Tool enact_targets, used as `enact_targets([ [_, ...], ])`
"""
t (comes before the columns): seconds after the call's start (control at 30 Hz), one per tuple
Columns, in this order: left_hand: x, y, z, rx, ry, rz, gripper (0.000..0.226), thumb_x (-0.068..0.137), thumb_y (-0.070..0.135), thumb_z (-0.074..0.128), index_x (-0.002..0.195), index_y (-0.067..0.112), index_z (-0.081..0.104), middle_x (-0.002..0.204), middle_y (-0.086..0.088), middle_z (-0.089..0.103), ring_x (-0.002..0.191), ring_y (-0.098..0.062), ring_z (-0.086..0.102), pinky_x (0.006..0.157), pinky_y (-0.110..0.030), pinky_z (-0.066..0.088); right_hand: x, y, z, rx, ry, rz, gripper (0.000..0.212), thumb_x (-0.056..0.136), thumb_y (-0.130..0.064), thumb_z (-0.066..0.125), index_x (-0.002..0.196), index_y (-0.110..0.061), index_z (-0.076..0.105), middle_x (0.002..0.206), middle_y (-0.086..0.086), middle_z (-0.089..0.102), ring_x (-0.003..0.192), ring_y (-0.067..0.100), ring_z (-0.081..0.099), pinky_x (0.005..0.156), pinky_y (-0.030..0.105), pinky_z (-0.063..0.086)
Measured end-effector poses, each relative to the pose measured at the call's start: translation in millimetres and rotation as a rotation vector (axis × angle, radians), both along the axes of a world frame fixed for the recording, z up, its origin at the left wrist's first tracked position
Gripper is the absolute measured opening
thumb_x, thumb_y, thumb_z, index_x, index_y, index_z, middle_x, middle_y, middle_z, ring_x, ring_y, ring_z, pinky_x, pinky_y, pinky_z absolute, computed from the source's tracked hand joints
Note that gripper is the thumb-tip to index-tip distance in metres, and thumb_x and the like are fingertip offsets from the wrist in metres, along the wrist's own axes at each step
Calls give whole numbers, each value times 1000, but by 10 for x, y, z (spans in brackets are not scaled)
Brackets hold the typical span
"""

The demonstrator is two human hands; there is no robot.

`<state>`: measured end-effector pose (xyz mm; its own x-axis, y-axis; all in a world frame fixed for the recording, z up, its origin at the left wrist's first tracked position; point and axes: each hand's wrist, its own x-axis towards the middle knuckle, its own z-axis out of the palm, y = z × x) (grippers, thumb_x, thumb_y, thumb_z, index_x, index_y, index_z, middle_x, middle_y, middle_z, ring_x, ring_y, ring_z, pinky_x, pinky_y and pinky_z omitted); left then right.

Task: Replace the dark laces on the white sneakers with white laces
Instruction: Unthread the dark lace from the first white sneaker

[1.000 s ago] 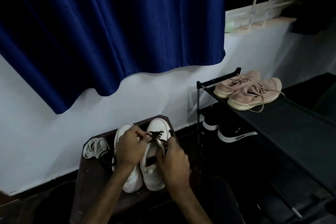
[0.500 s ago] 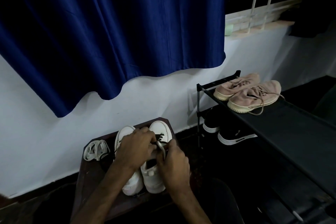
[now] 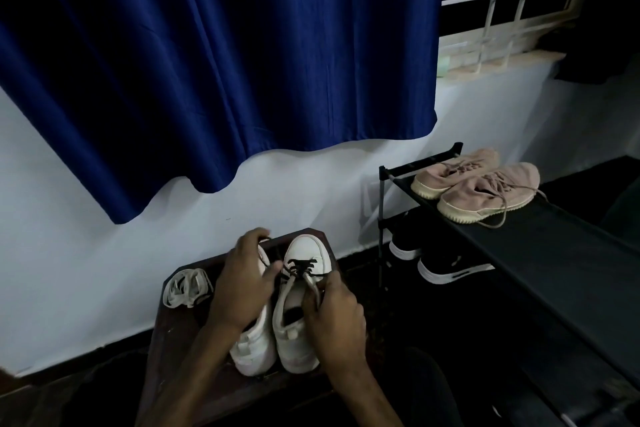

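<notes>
Both white sneakers sit side by side on a dark wooden stool (image 3: 173, 340); the dark lace (image 3: 299, 265) is still threaded through the lower eyelets of the right sneaker (image 3: 306, 248). Left hand (image 3: 242, 284) is curled over the left sneaker (image 3: 252, 350), pinching a strand of that lace. Right hand (image 3: 334, 319) pinches the right sneaker's eyelet flap; the white laces (image 3: 187, 286) lie bundled left of the shoes.

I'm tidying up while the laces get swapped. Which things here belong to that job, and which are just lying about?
Job: white sneakers, dark lace, white laces, left hand, right hand, stool.
Lying about: pink sneakers, black shoes, shoe rack, blue curtain.
</notes>
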<state>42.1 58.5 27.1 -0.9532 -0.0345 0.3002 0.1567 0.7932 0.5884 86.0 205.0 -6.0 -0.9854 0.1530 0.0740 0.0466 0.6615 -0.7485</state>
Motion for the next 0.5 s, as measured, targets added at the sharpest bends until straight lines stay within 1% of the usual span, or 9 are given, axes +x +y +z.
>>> enact_targets([
  [0.03, 9, 66, 14, -142, 35, -83, 45, 84, 23, 70, 126, 27, 53, 124, 15, 53, 111, -10, 49, 93, -34, 42, -5, -5, -12, 1, 9, 0, 25, 92, -40, 46, 107, -20, 45, 106, 5, 64, 97, 33, 63, 79, 41, 48],
  [0.1, -7, 199, 61, -459, 58, -178, 37, 84, 32, 67, 120, 36, 59, 123, 20, 53, 113, -8, 50, 95, -34, 40, -10, -15, -25, 1, 10, -5, 26, 92, -41, 47, 106, -20, 45, 104, 4, 65, 96, 32, 63, 78, 41, 49],
  [0.17, -21, 292, 85, -612, 0, -183, 25, 85, 35, 64, 110, 37, 65, 117, 15, 57, 113, -10, 54, 99, -36, 37, -10, -11, -45, -13, 8, -18, 25, 91, -43, 48, 103, -20, 45, 101, 4, 65, 95, 31, 63, 76, 40, 48],
  [0.2, -6, 324, 91, -672, -17, -177, 21, 84, 36, 65, 105, 35, 67, 110, 11, 61, 107, -12, 58, 98, -38, 38, -7, -10, -46, -19, 11, -22, 24, 91, -43, 49, 100, -21, 44, 99, 3, 65, 94, 30, 63, 75, 40, 48],
  [0.23, 3, 342, 92, -746, -12, -173, 17, 79, 36, 71, 96, 33, 69, 100, 8, 64, 97, -14, 62, 93, -41, 42, -6, -13, -42, -19, 14, -22, 23, 91, -42, 49, 98, -21, 44, 98, 3, 65, 93, 30, 63, 75, 40, 48],
  [0.3, 19, 370, 113, -909, 14, -154, 21, 65, 34, 82, 80, 29, 68, 82, 5, 66, 79, -18, 65, 83, -45, 49, -5, -14, -34, -18, 25, -17, 21, 92, -41, 50, 97, -22, 43, 97, 2, 65, 92, 29, 64, 74, 40, 48],
  [0.4, 60, 358, 127, -959, 152, -128, 30, 53, 28, 87, 75, 17, 70, 77, -3, 66, 74, -26, 64, 84, -54, 51, 2, -10, -12, -15, 22, -5, 19, 92, -38, 48, 101, -22, 44, 100, 3, 66, 94, 31, 64, 75, 40, 49],
  [0.43, 86, 328, 181, -947, 180, -100, 31, 54, 27, 87, 77, 16, 71, 79, -4, 66, 76, -27, 64, 87, -56, 50, 5, -3, -6, -11, 19, -4, 19, 92, -37, 47, 102, -21, 44, 101, 4, 66, 94, 32, 63, 76, 41, 49],
  [0.5, 71, 118, 250, -905, 206, 25, 25, 66, 24, 79, 89, 19, 71, 92, -3, 67, 88, -26, 64, 98, -57, 42, 7, 0, 5, -8, 11, -1, 20, 92, -37, 46, 104, -20, 45, 103, 5, 65, 96, 34, 63, 78, 41, 49],
])
